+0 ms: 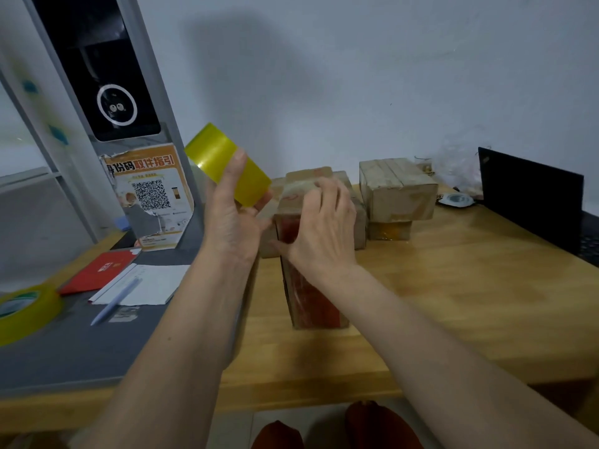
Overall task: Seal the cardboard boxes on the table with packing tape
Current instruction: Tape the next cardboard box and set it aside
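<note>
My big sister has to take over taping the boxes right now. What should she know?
Left hand: holds the yellow tape roll up above the table.
Right hand: fingers curled over the top of the tall box that stands on end in front, thumb on its side.
Behind it on the right, two boxes stacked, with tape across the top one. A spare tape roll lies far left.
Done: the stacked top box looks taped.
Left: probably the tall box's top seam. I cannot tell whether tape is stuck on yet. Another box sits partly hidden behind the hands.
</note>
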The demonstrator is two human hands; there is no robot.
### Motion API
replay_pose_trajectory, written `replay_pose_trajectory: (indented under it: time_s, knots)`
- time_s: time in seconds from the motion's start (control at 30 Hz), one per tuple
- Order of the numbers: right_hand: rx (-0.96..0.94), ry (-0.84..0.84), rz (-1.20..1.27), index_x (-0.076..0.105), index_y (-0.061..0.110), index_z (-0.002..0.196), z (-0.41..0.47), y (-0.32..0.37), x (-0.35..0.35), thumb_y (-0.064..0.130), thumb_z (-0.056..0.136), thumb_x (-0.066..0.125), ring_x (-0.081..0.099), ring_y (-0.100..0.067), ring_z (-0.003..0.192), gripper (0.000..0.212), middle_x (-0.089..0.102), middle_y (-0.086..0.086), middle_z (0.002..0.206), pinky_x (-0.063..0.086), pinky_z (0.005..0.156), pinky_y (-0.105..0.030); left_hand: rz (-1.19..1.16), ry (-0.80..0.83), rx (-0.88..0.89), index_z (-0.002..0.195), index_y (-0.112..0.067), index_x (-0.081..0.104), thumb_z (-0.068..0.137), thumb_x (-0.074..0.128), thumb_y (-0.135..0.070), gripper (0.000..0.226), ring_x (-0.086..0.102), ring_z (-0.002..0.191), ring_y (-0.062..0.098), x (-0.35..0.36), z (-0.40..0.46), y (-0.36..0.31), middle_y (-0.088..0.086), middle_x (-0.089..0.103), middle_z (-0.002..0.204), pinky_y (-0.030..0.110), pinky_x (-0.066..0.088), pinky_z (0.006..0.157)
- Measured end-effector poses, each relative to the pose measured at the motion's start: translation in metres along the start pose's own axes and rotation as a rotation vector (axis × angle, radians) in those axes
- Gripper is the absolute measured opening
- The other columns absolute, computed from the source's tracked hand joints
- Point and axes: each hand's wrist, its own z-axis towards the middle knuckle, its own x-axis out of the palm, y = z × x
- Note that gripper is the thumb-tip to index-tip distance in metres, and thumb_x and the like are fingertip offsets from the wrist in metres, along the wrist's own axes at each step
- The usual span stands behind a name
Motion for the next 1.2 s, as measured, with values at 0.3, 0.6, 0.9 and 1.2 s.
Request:
replay_pose_trajectory:
  time_s: [0.3, 0.6, 0.9, 1.2]
  knots:
    - [-0.448, 0.226, -0.053, 0.050, 0.014, 0.116, 0.000, -0.006, -0.020, 0.039, 0.064, 0.076, 0.024, -0.038, 0.136, 0.064, 0.025, -0.021, 0.154, 0.033, 0.103, -0.058, 0.123, -0.160, 0.156, 0.148, -0.032, 0.035, 0.082, 0.077, -0.038, 0.078, 0.065, 0.096, 0.023, 0.009, -0.009, -0.028, -0.002, 0.057, 0.127, 0.045, 0.059, 0.084]
    - [-0.845, 0.313, -0.076, 0.009, 0.028, 0.155, -0.095, -0.055, -0.036, 0.037, 0.065, 0.083, 0.008, -0.039, 0.148, 0.116, 0.005, -0.018, 0.160, 0.015, 0.117, -0.053, 0.232, -0.211, 0.245, 0.153, -0.035, 0.019, 0.078, 0.084, -0.029, 0.099, 0.060, 0.115, 0.020, -0.009, -0.007, -0.019, -0.005, 0.049, 0.137, 0.029, 0.059, 0.079]
    - [-0.612, 0.525, -0.041, 0.023, 0.015, 0.152, -0.116, -0.140, -0.033, 0.071, 0.079, 0.056, 0.033, -0.023, 0.135, 0.098, 0.036, -0.011, 0.146, 0.029, 0.114, -0.043, 0.373, -0.236, 0.065, 0.151, -0.033, 0.027, 0.077, 0.085, -0.029, 0.094, 0.061, 0.117, 0.023, -0.042, 0.002, 0.040, -0.005, 0.053, 0.137, 0.023, 0.056, 0.067]
    - [0.381, 0.636, 0.451, 0.024, 0.019, 0.153, -0.081, -0.103, -0.013, 0.049, 0.098, 0.044, 0.012, -0.020, 0.149, 0.066, 0.009, 0.002, 0.162, 0.022, 0.119, -0.050, 0.280, -0.257, -0.202, 0.134, -0.025, 0.051, 0.083, 0.078, -0.030, 0.058, 0.063, 0.102, 0.021, -0.072, 0.000, 0.051, 0.003, 0.063, 0.123, 0.030, 0.055, 0.069]
